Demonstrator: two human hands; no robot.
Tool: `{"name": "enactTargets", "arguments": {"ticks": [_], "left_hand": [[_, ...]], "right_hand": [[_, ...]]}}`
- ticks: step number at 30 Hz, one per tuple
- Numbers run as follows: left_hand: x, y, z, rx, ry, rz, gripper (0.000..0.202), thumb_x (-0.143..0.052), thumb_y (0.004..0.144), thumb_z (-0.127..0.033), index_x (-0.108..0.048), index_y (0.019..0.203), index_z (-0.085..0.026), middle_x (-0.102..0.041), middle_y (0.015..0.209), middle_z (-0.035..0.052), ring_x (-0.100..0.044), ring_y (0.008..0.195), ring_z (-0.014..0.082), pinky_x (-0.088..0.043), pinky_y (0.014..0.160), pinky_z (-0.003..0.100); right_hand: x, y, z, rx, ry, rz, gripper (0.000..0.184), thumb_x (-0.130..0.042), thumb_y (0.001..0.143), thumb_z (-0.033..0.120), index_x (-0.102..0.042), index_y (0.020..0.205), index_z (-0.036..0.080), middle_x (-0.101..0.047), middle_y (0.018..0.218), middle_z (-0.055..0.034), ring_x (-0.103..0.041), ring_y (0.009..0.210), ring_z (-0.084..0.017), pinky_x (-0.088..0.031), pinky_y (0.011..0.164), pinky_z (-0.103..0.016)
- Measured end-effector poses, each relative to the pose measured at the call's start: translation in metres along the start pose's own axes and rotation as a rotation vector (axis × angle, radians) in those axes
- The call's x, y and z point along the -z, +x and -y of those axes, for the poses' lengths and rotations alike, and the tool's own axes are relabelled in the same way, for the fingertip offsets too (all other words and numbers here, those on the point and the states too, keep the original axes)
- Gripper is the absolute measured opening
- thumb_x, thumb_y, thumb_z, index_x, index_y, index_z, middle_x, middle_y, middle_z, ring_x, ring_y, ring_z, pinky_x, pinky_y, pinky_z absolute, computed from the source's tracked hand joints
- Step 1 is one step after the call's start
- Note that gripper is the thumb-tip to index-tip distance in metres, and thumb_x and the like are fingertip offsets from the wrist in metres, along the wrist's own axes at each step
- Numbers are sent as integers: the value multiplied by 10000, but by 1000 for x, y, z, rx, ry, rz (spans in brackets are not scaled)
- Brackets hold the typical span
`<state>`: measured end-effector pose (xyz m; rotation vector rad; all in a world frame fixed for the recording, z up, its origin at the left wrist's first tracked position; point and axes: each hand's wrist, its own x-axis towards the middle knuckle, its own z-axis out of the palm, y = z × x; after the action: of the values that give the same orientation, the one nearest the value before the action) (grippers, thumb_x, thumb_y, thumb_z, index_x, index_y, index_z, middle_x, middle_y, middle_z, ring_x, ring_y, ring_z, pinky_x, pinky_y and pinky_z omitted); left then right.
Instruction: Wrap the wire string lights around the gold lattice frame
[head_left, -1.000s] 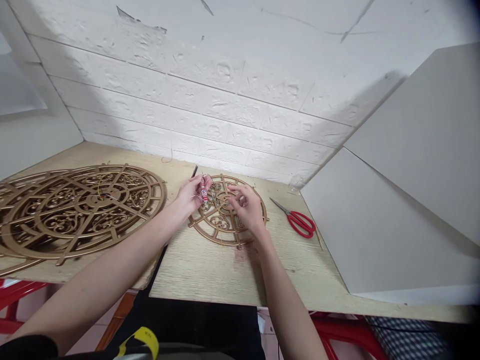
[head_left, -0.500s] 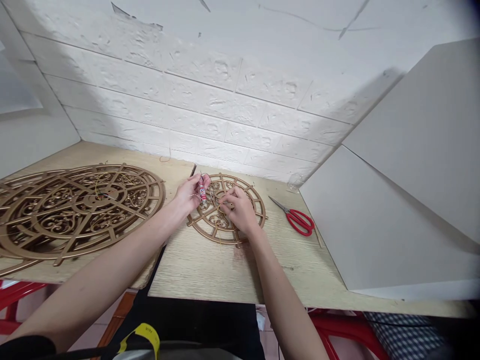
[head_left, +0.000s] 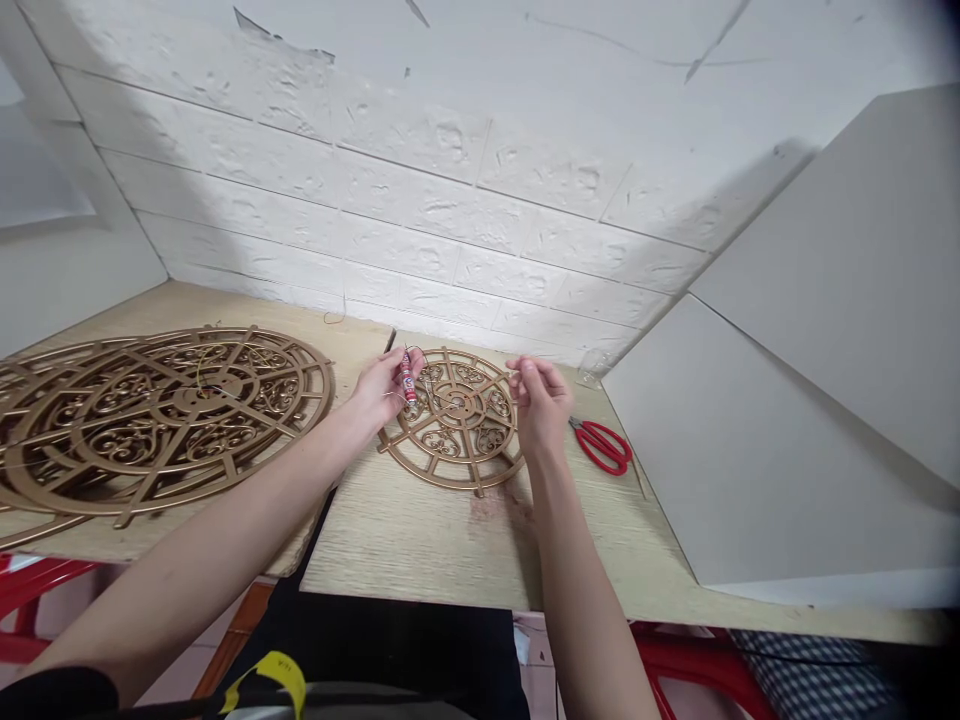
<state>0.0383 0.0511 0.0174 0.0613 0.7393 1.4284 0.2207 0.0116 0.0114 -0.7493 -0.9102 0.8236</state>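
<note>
we clamp a red-striped cylinder in our left hand, seemingly to steady it by the left side of the gold openwork disc, which lies flat on the table within easy reach. our right hand hangs near the disc's right rim, and we cannot tell if its fingertips meet; 1 pair of red-handled scissors lies handy beside it, stacked discs aside at left.

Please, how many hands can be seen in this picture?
2: the left hand, holding a red cylinder, and the right hand, by the right edge of the lone round gold frame. No others show.
</note>
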Motion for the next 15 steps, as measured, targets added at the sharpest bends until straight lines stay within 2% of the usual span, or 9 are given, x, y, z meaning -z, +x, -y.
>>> {"name": "enactTargets", "arguments": {"ticks": [5, 15], "left_hand": [[0, 1, 1, 0, 0, 3, 145, -501, 898, -44, -572, 793, -115, -646, 688, 58, -651, 582, 108, -560, 606, 186], [2, 2, 1, 8, 8, 12, 132, -494, 902, -48, -587, 843, -121, -647, 691, 46, -654, 593, 103, -562, 608, 183]], "right_hand": [[14, 12, 9, 47, 169, -194, 241, -829, 600, 269, -694, 766, 160, -712, 754, -14, -549, 578, -59, -409, 486, -165], [25, 17, 12, 36, 175, -287, 233, -796, 635, 241, -676, 822, 171, -680, 786, 2, -561, 578, -53, -439, 460, -157]]}}
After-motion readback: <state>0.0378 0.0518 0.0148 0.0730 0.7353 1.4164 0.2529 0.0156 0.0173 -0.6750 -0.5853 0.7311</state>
